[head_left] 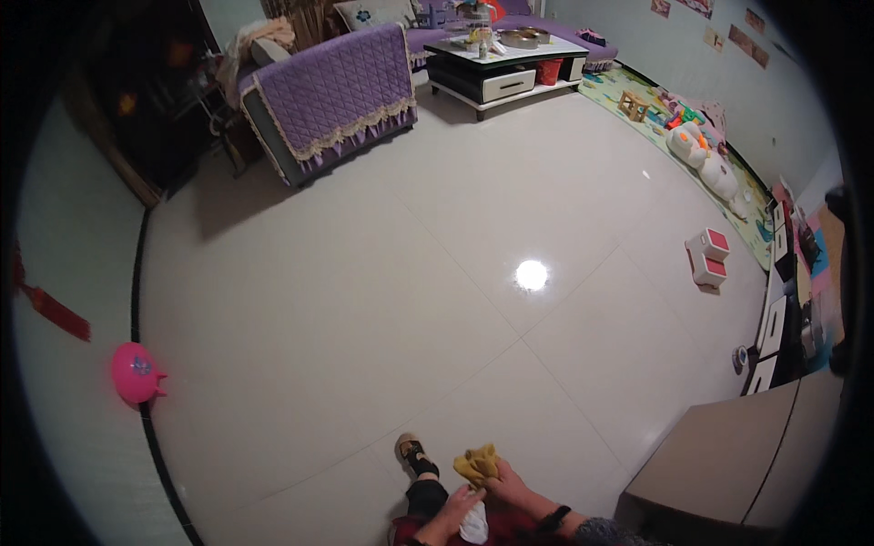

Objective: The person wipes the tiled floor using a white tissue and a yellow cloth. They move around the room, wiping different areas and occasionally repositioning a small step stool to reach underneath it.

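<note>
My right hand [510, 483] grips a crumpled yellow cloth [476, 465] at its right side. Just below it, my left hand [458, 508] is closed, its fingers close to the cloth's lower end. A soft white piece [474, 525], like a cloth or bag, hangs beneath the left hand and appears held in it; its upper part is hidden by the fingers. Both hands are low in front of my body, over a dark red garment. One foot in a dark-strapped sandal [414, 453] is on the floor ahead of the left hand.
Brown cabinet top [719, 446] is at the near right. A pink ball [135, 373] rests by the left wall. A red-and-white step stool [710, 257] stands at right, near a play mat [608, 89] with toys. A purple-covered sofa [341, 91] and coffee table [505, 77] are at the back.
</note>
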A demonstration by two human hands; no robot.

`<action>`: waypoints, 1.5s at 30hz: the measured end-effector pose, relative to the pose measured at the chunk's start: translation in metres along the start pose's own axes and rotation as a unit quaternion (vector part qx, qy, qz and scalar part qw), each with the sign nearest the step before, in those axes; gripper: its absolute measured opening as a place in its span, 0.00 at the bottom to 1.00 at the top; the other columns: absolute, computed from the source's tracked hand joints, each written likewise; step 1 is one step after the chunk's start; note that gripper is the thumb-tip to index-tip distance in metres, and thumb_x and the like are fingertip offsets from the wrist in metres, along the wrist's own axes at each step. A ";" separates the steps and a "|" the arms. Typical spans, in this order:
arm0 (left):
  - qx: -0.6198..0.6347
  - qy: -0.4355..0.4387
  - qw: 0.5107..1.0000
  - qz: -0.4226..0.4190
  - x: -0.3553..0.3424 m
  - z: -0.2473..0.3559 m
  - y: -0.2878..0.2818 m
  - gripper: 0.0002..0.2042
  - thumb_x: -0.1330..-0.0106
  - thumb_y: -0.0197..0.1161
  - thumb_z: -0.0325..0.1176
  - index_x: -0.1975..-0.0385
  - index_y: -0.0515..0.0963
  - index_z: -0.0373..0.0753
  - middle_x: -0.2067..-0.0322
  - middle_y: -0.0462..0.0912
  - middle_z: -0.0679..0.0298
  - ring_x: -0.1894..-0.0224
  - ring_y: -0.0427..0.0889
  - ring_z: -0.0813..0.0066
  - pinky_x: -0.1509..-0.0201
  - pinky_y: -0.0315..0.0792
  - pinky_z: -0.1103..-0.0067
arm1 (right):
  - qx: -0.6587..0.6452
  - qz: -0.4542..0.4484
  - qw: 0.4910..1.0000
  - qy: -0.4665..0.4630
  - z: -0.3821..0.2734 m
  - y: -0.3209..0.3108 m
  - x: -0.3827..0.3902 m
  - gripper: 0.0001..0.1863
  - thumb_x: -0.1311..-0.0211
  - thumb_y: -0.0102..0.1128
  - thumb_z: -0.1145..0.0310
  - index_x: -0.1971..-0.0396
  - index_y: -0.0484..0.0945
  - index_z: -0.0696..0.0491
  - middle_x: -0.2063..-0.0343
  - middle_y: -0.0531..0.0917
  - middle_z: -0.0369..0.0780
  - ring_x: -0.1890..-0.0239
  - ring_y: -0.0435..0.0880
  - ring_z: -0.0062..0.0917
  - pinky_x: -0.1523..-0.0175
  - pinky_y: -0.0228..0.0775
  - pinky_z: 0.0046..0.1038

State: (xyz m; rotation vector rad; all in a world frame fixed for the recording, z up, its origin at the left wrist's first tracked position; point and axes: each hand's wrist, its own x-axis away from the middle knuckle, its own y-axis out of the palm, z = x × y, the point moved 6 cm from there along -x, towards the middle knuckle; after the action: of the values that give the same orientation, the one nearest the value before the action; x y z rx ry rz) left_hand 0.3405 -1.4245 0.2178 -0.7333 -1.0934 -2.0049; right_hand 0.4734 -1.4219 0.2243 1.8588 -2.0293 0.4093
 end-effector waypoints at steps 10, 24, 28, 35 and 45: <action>-0.044 0.044 0.998 -0.026 0.084 0.122 0.047 0.22 0.39 0.56 0.43 0.48 0.66 0.39 0.58 0.73 0.65 0.61 0.74 0.76 0.63 0.71 0.79 | 0.102 0.032 0.970 -0.218 -0.189 0.029 0.043 0.33 0.38 0.41 0.58 0.38 0.47 0.61 0.41 0.57 0.53 0.37 0.55 0.39 0.35 0.45 0.30; 0.299 0.205 0.928 0.084 0.195 0.179 -0.055 0.19 0.36 0.48 0.48 0.54 0.70 0.40 0.57 0.76 0.61 0.56 0.75 0.66 0.54 0.71 0.72 | 0.153 0.016 0.962 -0.227 -0.262 0.162 0.074 0.19 0.48 0.56 0.64 0.58 0.70 0.57 0.64 0.76 0.47 0.61 0.76 0.40 0.56 0.69 0.33; 0.341 0.269 0.899 0.054 0.212 0.189 -0.081 0.18 0.34 0.46 0.47 0.55 0.69 0.39 0.57 0.76 0.60 0.56 0.75 0.63 0.52 0.70 0.70 | 0.219 -0.023 0.953 -0.207 -0.263 0.213 0.062 0.21 0.51 0.58 0.59 0.60 0.71 0.57 0.65 0.76 0.47 0.62 0.76 0.40 0.58 0.69 0.34; 0.433 0.311 0.836 0.129 0.202 0.187 -0.095 0.15 0.43 0.62 0.39 0.59 0.71 0.43 0.62 0.76 0.65 0.61 0.77 0.68 0.58 0.73 0.72 | 0.106 -0.067 0.983 -0.134 -0.262 0.211 0.043 0.10 0.48 0.58 0.67 0.72 0.73 0.59 0.80 0.76 0.38 0.77 0.74 0.20 0.72 0.67 0.23; 0.347 0.321 0.866 0.163 0.222 0.205 -0.083 0.20 0.43 0.63 0.41 0.55 0.70 0.40 0.60 0.75 0.66 0.60 0.76 0.74 0.62 0.71 0.78 | -0.087 -0.088 0.990 -0.068 -0.262 0.176 0.064 0.12 0.47 0.54 0.72 0.61 0.77 0.53 0.68 0.80 0.33 0.68 0.76 0.16 0.63 0.66 0.19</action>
State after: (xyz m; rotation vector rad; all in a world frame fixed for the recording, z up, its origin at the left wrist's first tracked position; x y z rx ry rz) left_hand 0.1739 -1.2877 0.4452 0.1345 -1.0692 -1.2572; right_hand 0.3106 -1.3466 0.4923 1.9826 -1.8946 0.0572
